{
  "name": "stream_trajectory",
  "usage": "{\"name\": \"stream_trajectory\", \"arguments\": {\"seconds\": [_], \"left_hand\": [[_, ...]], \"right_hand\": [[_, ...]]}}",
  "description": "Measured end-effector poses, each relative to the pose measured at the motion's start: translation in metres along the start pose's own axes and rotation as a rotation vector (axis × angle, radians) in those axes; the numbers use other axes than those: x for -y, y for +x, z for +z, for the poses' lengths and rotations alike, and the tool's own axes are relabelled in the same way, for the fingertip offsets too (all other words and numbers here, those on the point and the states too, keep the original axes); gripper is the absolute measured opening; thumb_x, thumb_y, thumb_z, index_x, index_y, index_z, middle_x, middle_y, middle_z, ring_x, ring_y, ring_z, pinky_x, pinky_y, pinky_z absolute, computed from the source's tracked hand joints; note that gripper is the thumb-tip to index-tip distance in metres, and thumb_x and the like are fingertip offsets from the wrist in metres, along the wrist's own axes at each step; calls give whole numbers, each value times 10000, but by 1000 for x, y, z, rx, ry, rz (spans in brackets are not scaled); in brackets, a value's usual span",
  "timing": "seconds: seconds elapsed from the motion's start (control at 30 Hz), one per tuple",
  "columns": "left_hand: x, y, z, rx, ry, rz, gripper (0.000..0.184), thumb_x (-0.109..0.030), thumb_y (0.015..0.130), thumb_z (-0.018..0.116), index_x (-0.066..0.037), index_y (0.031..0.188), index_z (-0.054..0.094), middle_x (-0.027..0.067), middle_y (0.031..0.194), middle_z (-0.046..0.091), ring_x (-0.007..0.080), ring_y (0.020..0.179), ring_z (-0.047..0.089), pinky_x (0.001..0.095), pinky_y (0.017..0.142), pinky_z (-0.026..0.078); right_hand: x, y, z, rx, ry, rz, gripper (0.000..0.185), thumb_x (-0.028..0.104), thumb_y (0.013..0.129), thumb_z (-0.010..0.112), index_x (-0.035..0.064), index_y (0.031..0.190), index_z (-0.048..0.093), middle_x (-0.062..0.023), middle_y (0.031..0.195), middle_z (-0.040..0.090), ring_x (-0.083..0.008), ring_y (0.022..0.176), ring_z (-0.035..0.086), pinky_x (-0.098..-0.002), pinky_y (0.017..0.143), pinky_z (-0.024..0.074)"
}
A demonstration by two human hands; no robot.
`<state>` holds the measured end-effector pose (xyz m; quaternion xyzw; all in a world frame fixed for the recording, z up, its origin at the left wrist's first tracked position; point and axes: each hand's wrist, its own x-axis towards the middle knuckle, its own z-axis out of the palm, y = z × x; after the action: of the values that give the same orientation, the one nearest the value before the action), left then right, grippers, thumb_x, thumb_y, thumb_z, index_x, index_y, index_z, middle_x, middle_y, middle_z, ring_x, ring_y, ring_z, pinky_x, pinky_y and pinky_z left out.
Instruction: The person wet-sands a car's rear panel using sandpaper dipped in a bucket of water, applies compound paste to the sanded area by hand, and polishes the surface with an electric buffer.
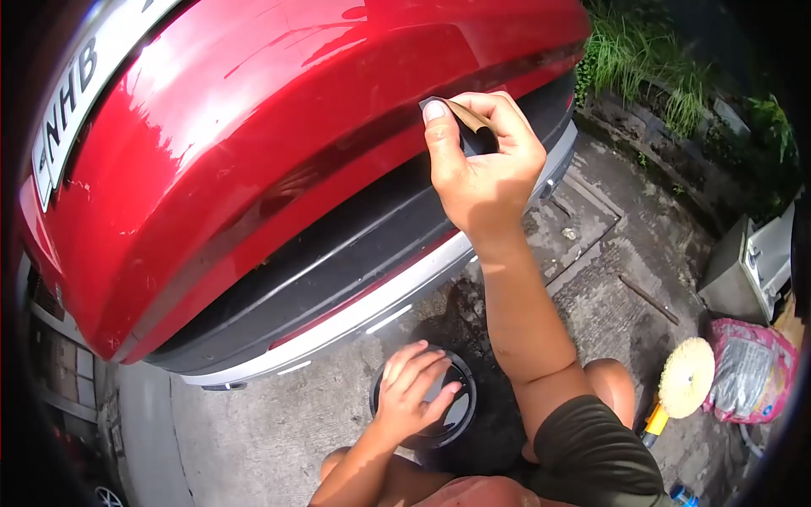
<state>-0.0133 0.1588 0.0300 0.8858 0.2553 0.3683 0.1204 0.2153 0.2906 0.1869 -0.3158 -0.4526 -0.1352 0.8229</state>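
My right hand [488, 165] is raised in front of the red car bumper [338, 93], pinching a curled piece of sandpaper [475, 118] between thumb and fingers. The paper's back is brown and its other side dark. Whether it touches the paint I cannot tell. Lower down, my left hand [412, 395] hangs over a dark round bucket [466, 422], its fingers spread and nothing in them. The bucket holds what looks like water, partly hidden behind that hand.
A black lower trim [338, 245] and a silver strip [329, 338] run below the red panel. At right on the concrete ground [245, 431] lie a yellow-handled polisher with a fluffy pad [686, 378], a pink bag [752, 372], a grey box [735, 270] and a stick [649, 299].
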Motion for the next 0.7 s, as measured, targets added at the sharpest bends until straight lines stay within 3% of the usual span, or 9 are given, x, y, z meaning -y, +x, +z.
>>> {"name": "stream_trajectory", "arguments": {"seconds": [0.07,0.2,0.3,0.33,0.43,0.47,0.53,0.6,0.7], "left_hand": [[21,0,-4,-147,281,-68,390,-241,769,867,-77,1105,754,198,1370,622,456,1382,480,577,1146,353],[58,7,-14,-323,545,-319,680,-291,854,825,-101,1452,562,274,1632,315,539,1533,220,665,1216,203],[78,3,-2,-275,658,-350,817,-371,855,832,-141,1548,466,272,1686,172,561,1556,106,719,1217,124],[85,2,4,-284,672,-342,846,-394,853,833,-153,1564,443,272,1692,144,565,1560,75,735,1209,105],[104,-4,17,-295,681,-335,933,-438,844,829,-222,1619,355,282,1706,55,600,1557,-46,793,1175,31],[108,-5,19,-312,679,-329,938,-438,842,831,-224,1620,353,284,1707,51,601,1556,-47,792,1175,28],[108,-3,24,-343,667,-314,947,-439,837,834,-229,1622,348,290,1708,43,603,1555,-49,791,1175,22],[111,-1,29,-361,671,-317,958,-441,818,850,-219,1610,358,296,1710,33,603,1555,-62,788,1176,9],[115,-1,28,-388,672,-286,956,-438,790,868,-196,1583,393,296,1706,49,604,1554,-67,791,1171,-2]], "right_hand": [[6,3,7,28,-45,-81,127,29,829,822,5,853,699,-69,755,655,-163,630,651,-300,574,510],[-17,15,0,-111,25,63,118,-1,831,808,-14,857,695,-76,762,658,-155,636,644,-295,578,510],[2,3,10,-1,-31,-66,156,19,808,830,-8,848,681,-80,772,647,-169,627,641,-291,572,506],[19,-1,11,72,-47,22,126,20,849,831,10,861,706,-50,794,671,-126,714,634,-263,686,505],[-5,11,2,-48,-40,27,109,2,867,813,-7,887,706,-44,796,670,-119,713,620,-275,682,505],[-14,12,1,-102,3,124,93,-15,876,798,-14,898,707,-40,802,668,-116,704,609,-272,682,502],[-4,13,4,-36,-81,-29,115,13,866,817,-9,888,706,-47,801,670,-120,690,617,-263,667,501],[20,-4,15,84,39,47,177,80,833,862,6,867,705,-60,794,669,-126,680,627,-267,625,494],[-3,9,1,1,-52,38,141,36,865,827,-4,880,692,-45,806,672,-110,711,633,-255,657,502]]}}
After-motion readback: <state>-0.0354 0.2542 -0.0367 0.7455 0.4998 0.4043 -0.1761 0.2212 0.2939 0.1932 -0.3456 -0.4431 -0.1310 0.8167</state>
